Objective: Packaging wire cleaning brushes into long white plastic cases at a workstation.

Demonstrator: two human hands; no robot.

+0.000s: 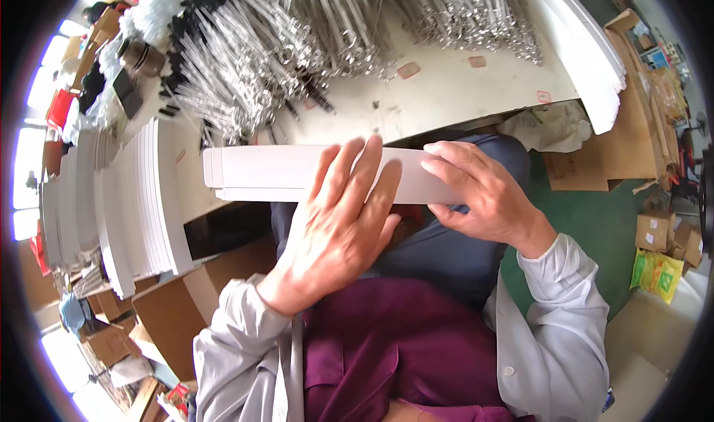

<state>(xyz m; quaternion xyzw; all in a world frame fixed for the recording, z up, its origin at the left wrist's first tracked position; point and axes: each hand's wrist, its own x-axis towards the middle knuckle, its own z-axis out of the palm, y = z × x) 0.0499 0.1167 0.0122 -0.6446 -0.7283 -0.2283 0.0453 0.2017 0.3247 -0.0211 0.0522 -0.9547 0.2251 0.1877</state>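
Note:
A long, narrow white cardboard box (260, 171) lies crosswise in front of me, above my lap, with a folded flap visible at its left end. My left hand (335, 221) rests across the middle of it, fingers stretched out and a little apart on the upper face. The left thumb is near the box's lower edge. Around the right end my right hand (487, 191) grips the box, with fingers on the upper side and thumb at the near side. That end of the box is partly hidden by the hand.
Many thin shiny metal rods (342, 28) with looped ends lie on the table (357, 110) beyond the box. A row of white boxes (141, 199) stands at the left, more white boxes (587, 50) at the right. Brown cartons (632, 117) are on both sides.

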